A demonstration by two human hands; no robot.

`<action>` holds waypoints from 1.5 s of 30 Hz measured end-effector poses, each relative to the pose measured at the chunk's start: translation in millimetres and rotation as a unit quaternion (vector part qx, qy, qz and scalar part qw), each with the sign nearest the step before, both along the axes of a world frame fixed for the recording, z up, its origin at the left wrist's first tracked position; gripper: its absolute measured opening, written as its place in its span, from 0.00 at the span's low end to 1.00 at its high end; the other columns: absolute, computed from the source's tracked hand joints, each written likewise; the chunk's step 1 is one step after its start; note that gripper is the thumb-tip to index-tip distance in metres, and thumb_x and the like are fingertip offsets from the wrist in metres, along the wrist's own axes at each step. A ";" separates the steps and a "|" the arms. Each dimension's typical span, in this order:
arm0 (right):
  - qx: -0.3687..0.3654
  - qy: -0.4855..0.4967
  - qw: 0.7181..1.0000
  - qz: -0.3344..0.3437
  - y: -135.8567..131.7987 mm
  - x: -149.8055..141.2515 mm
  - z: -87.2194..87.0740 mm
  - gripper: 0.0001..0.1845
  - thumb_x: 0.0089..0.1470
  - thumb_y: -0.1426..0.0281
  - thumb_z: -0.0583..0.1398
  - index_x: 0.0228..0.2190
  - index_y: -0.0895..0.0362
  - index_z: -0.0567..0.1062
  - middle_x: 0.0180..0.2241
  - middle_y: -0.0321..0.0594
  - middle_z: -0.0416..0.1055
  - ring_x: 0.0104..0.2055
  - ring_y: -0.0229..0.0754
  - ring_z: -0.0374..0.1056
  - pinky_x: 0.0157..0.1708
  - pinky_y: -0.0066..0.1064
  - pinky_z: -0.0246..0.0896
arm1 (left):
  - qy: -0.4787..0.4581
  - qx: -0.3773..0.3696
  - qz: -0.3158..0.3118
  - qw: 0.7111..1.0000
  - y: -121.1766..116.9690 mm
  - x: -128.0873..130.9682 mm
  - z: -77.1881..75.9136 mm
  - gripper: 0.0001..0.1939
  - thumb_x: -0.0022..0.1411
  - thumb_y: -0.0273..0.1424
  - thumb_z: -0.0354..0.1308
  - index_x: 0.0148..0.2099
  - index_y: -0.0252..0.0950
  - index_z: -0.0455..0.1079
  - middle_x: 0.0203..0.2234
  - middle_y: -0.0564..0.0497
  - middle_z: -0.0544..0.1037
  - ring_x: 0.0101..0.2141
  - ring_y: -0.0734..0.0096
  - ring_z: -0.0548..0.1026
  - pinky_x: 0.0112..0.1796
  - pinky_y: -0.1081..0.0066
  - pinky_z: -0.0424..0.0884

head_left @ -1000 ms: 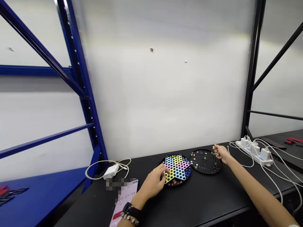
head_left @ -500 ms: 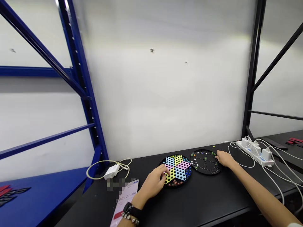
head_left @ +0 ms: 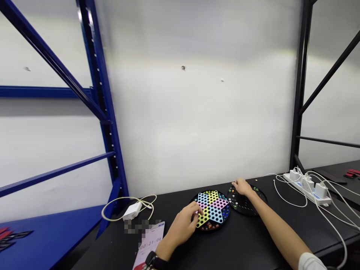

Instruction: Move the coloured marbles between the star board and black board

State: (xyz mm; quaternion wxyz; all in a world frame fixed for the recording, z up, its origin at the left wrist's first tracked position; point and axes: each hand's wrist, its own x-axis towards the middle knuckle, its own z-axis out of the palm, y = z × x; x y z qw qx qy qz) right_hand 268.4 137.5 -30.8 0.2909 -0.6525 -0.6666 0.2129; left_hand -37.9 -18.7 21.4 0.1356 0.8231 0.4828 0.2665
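A round Chinese checkers board [head_left: 216, 215] lies on the black table, with a coloured star full of holes and marbles in its rim. My left hand [head_left: 184, 220] rests at its left edge, fingers curved over the star and thumb apart from them; no held piece shows. Beside it on the right is a round black tray [head_left: 244, 210] with several loose marbles, green, white and orange among them. My right hand [head_left: 242, 186] reaches over the tray's far left side, fingertips closed together near its rim. Whatever is between those fingertips is too small to make out.
A phone [head_left: 152, 240] showing a timer lies left of my left wrist. Behind it sits a white charger [head_left: 132, 210] with a looped cable. A power strip [head_left: 309, 189] with plugs and white cables stands at the right. Blue and black rack posts frame the white wall.
My right hand has moved left across the black tray, from its right rim to its far left side. My left hand stays at the board. The whole view has shifted slightly.
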 end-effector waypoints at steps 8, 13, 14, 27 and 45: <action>-0.042 -0.120 0.991 0.028 1.4 -17.5 1.5 0.06 0.53 0.66 0.60 0.29 0.56 0.70 0.35 0.44 0.73 0.39 0.46 0.70 0.37 0.33 0.59 | 0.013 0.011 0.015 1.000 -1.6 0.0 0.6 0.14 0.62 0.27 0.43 0.37 0.41 0.70 0.37 0.51 0.74 0.37 0.68 0.73 0.40 0.70 0.66; -0.063 0.339 0.938 0.026 4.0 -9.4 6.4 0.11 0.56 0.63 0.52 0.26 0.55 0.64 0.18 0.29 0.57 0.16 0.31 0.50 0.17 0.23 0.44 | 0.065 0.014 0.083 0.994 1.3 -6.9 -2.4 0.13 0.61 0.35 0.48 0.44 0.42 0.71 0.44 0.49 0.74 0.46 0.61 0.72 0.47 0.63 0.66; -0.069 0.411 0.908 0.032 3.6 -8.2 9.0 0.11 0.57 0.62 0.50 0.27 0.55 0.64 0.17 0.28 0.55 0.14 0.30 0.46 0.15 0.22 0.40 | 0.079 -0.011 0.089 0.993 2.3 -10.0 -3.3 0.16 0.60 0.39 0.51 0.47 0.43 0.71 0.47 0.48 0.74 0.49 0.58 0.71 0.48 0.62 0.66; -0.054 0.340 0.938 0.032 -2.4 -1.3 -1.3 0.16 0.57 0.59 0.54 0.23 0.55 0.64 0.13 0.25 0.48 0.14 0.31 0.44 0.16 0.24 0.38 | 0.139 -0.078 0.070 0.985 5.7 -19.1 -9.0 0.35 0.42 0.46 0.66 0.55 0.48 0.68 0.56 0.47 0.69 0.55 0.48 0.67 0.52 0.54 0.63; 0.005 -0.283 0.957 0.060 -31.1 -29.2 -2.1 0.15 0.62 0.70 0.50 0.50 0.57 0.66 0.44 0.53 0.73 0.46 0.52 0.71 0.42 0.37 0.59 | 0.021 -0.042 0.061 0.997 -7.5 33.9 -18.5 0.17 0.55 0.40 0.60 0.46 0.42 0.69 0.43 0.52 0.77 0.34 0.67 0.76 0.41 0.68 0.68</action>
